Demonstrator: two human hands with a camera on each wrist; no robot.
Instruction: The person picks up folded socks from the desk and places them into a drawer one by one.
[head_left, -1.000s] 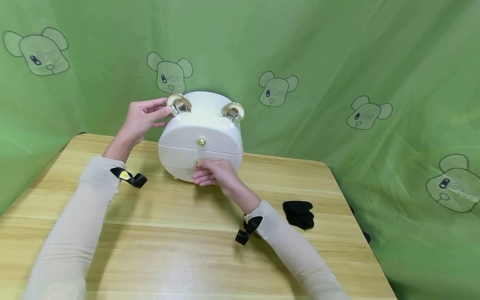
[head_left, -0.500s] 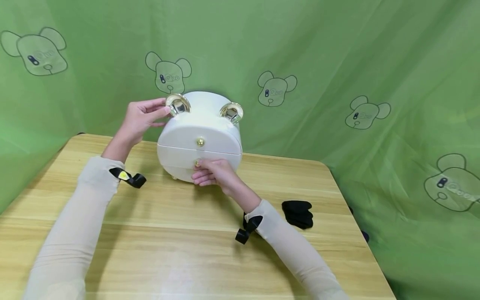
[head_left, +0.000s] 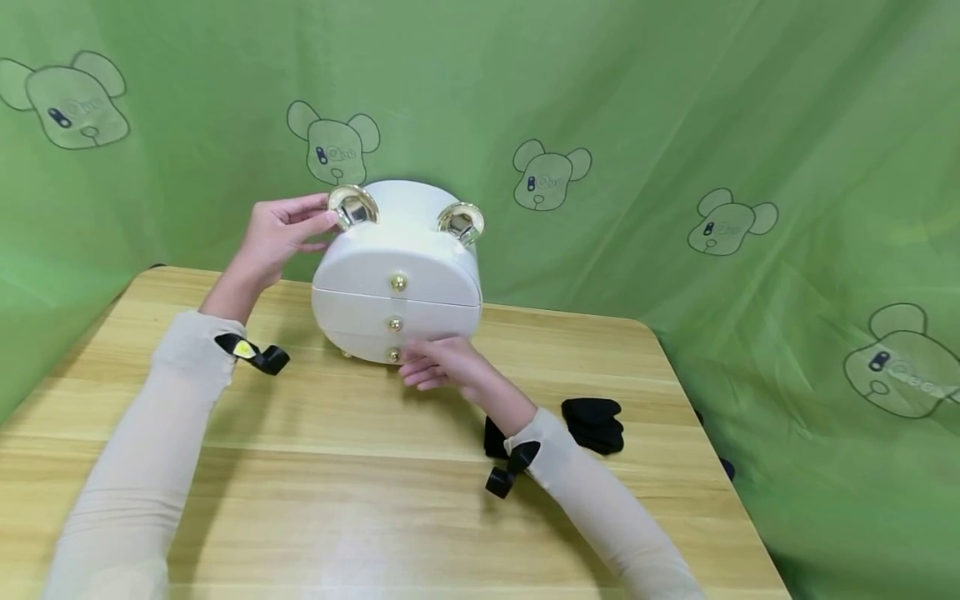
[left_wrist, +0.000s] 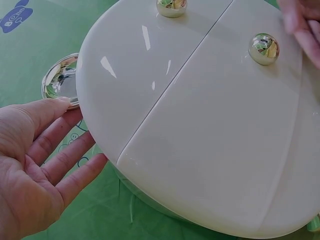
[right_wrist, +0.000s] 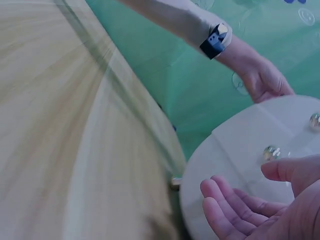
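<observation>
A white rounded box (head_left: 360, 271) stands at the back of the table, with two gold dish-shaped ears on top. Down its front run a top knob (head_left: 398, 282), a middle knob (head_left: 394, 324) and a bottom knob (head_left: 393, 355), all gold; its front sections look closed. My left hand (head_left: 272, 237) pinches the left ear (head_left: 352, 207), thumb at its rim and forefinger behind; in the left wrist view the other fingers reach along the box's side. My right hand (head_left: 453, 365) holds nothing. Its fingers are loosely spread beside the bottom knob, thumb apart from them in the right wrist view.
A folded black cloth item (head_left: 592, 425) lies on the wooden table (head_left: 337, 500) to the right, and another black piece (head_left: 493, 438) shows beside my right wrist. A green curtain (head_left: 637, 100) with mouse-head drawings hangs close behind the box.
My right hand has let go of the middle knob and moved down and to the right, uncovering the lower two knobs. My left hand stays at the ear.
</observation>
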